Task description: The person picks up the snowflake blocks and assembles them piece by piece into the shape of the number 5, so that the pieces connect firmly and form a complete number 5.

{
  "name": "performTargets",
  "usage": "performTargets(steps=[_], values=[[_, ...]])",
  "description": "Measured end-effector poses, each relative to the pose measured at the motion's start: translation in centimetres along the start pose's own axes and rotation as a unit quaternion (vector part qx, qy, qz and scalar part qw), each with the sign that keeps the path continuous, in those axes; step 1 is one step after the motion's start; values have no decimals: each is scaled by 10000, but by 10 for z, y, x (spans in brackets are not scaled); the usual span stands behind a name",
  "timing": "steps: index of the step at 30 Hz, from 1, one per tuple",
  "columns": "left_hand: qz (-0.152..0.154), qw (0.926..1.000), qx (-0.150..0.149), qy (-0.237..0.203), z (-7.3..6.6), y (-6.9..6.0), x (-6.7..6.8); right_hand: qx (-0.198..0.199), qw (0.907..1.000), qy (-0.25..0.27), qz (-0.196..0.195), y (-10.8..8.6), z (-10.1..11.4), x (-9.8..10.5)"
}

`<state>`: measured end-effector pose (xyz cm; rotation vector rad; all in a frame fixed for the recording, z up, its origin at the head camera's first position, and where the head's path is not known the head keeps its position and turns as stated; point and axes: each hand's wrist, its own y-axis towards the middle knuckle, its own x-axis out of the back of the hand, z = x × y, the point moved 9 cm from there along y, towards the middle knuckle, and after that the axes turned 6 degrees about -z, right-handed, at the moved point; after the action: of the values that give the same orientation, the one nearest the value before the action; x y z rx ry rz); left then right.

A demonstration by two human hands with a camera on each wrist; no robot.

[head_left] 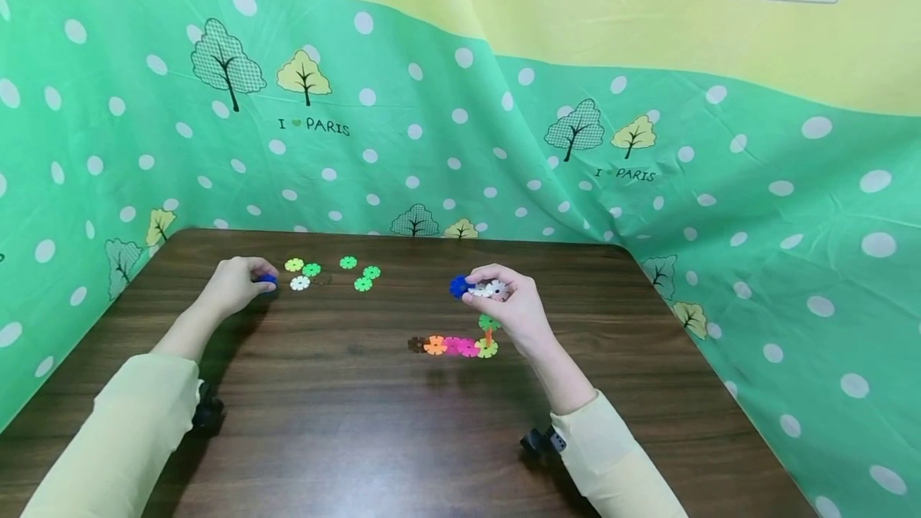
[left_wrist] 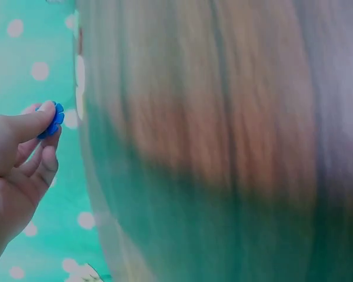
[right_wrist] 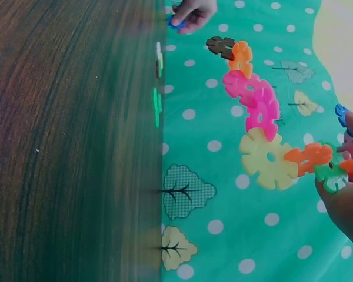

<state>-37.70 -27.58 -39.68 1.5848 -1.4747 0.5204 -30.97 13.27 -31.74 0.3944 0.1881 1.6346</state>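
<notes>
The chain of slotted, flower-shaped discs hangs from the right hand, raised over the bench; its run goes brown, orange, two pinks, yellow, orange and green up to the fingers. At the held end, an end blue disc juts past the fingertips, with white discs beside it. Working this well probably calls for steadying the end piece, keeping the tail from swinging, and offering any disc crosswise, slot to slot, with a straight push rather than a twist. The right grip is closed about the chain's upper end, thumb and fingers apart only by what they hold. The left hand pinches a second blue disc between thumb and fingertips, part of its notched rim exposed. Near it lie loose discs, green, yellow and white; behind everything hangs a dotted cloth.
</notes>
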Motion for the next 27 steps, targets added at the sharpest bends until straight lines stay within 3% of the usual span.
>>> performTargets(steps=[9, 17, 27], values=[[-431, 9986, -149, -256, -44, 7, 6, -79, 10000, 43, 4, -1, 0, 0], [-1014, 9917, -641, -472, -97, 8, 22, -42, 9999, 112, 3, -1, 2, 0], [-1144, 9842, -956, -957, -159, 2, 36, -196, 9997, 73, 90, -4, 8, -2]])
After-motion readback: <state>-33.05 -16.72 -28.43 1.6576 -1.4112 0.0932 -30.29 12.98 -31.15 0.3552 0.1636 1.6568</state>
